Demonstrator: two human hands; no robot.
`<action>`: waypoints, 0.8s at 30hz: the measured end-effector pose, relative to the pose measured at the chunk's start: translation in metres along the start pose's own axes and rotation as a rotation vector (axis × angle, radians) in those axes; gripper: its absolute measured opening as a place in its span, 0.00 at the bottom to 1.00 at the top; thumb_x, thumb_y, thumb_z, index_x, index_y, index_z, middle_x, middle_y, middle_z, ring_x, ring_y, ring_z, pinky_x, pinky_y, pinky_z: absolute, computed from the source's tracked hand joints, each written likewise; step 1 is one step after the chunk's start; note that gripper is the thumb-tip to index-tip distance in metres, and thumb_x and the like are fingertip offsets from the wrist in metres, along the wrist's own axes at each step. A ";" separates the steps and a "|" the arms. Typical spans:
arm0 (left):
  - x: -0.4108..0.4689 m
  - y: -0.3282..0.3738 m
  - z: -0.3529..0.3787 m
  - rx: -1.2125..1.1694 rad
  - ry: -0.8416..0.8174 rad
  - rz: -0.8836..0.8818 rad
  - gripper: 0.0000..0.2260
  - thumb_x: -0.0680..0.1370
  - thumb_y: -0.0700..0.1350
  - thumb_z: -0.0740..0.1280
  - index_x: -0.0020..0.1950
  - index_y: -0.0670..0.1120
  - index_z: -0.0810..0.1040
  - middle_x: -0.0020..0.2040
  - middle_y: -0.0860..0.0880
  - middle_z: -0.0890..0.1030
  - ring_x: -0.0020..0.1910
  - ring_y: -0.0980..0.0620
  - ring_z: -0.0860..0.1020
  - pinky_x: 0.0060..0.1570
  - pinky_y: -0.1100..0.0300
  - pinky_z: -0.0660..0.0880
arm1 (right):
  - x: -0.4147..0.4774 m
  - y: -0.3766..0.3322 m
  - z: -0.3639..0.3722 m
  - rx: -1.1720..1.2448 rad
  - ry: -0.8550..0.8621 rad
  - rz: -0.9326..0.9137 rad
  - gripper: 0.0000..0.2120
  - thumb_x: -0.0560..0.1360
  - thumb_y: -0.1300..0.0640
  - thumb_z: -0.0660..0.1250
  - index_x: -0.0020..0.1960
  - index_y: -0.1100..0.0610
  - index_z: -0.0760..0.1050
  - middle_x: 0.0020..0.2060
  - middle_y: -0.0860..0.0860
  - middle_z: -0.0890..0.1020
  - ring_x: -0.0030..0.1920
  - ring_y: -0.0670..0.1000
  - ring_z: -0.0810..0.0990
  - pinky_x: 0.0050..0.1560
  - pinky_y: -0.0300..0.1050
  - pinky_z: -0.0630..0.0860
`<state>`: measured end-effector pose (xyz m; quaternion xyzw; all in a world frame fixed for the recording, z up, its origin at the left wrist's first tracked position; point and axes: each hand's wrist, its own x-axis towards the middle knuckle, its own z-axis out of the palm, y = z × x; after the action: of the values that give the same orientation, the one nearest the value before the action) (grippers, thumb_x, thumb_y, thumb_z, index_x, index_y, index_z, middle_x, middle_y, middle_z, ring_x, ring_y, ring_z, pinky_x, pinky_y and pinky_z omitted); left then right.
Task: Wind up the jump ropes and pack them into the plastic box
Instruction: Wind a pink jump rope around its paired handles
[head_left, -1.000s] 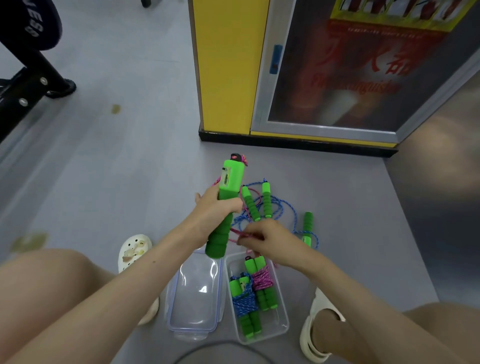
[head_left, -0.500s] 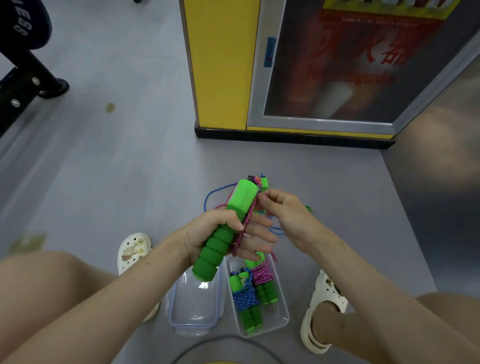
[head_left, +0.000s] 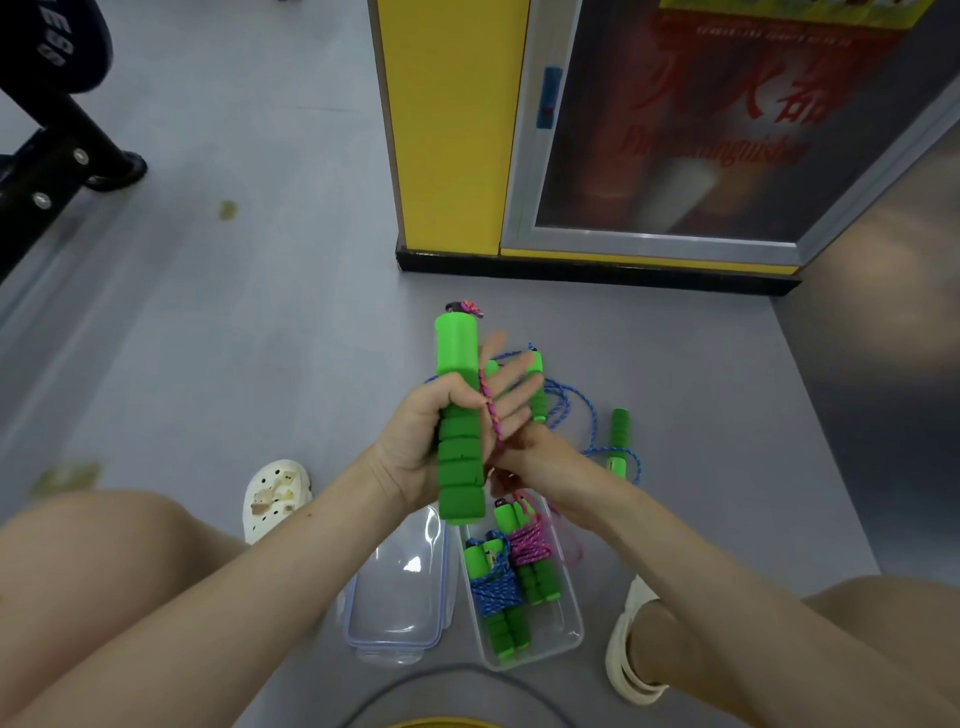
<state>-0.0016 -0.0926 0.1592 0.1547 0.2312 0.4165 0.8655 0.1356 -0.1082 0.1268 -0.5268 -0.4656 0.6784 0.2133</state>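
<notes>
Clamping a ribbed green foam handle (head_left: 457, 447) upright above the clear rectangular plastic box (head_left: 569, 631), the left hand (head_left: 415, 441) splayed its fingers (head_left: 511, 371) while the right hand (head_left: 545, 462) pinched the braided pink cord (head_left: 491, 410).

We note a grey floor (head_left: 260, 322) bearing a yellowish stain (head_left: 227, 210). A yellow cabinet (head_left: 447, 130) with a glazed door (head_left: 675, 156) stands ahead. A black frame (head_left: 49, 161) occupies the far left.

Left hand (head_left: 415, 441) half-splayed, right hand (head_left: 545, 460) curled
</notes>
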 end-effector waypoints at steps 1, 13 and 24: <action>0.000 0.002 0.001 0.069 0.100 0.041 0.31 0.67 0.33 0.60 0.70 0.47 0.69 0.69 0.43 0.73 0.67 0.48 0.72 0.60 0.58 0.73 | -0.001 0.002 -0.002 -0.071 0.002 0.000 0.09 0.79 0.63 0.61 0.42 0.58 0.77 0.27 0.48 0.79 0.26 0.46 0.72 0.33 0.42 0.69; -0.003 0.015 -0.014 1.345 0.313 -0.026 0.11 0.69 0.37 0.68 0.42 0.51 0.71 0.33 0.52 0.72 0.31 0.58 0.70 0.42 0.63 0.66 | -0.002 -0.020 -0.015 -0.298 0.155 -0.166 0.05 0.74 0.62 0.70 0.46 0.63 0.82 0.31 0.52 0.76 0.29 0.40 0.71 0.33 0.28 0.67; -0.014 0.008 -0.017 0.583 -0.091 -0.390 0.22 0.62 0.35 0.61 0.56 0.35 0.75 0.34 0.40 0.82 0.39 0.40 0.83 0.48 0.49 0.80 | 0.004 -0.015 -0.025 0.051 0.154 -0.208 0.06 0.77 0.61 0.64 0.51 0.62 0.77 0.39 0.50 0.81 0.39 0.42 0.78 0.45 0.34 0.74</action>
<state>-0.0235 -0.0975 0.1525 0.3667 0.3269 0.1523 0.8576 0.1540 -0.0877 0.1373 -0.5207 -0.4825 0.6217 0.3311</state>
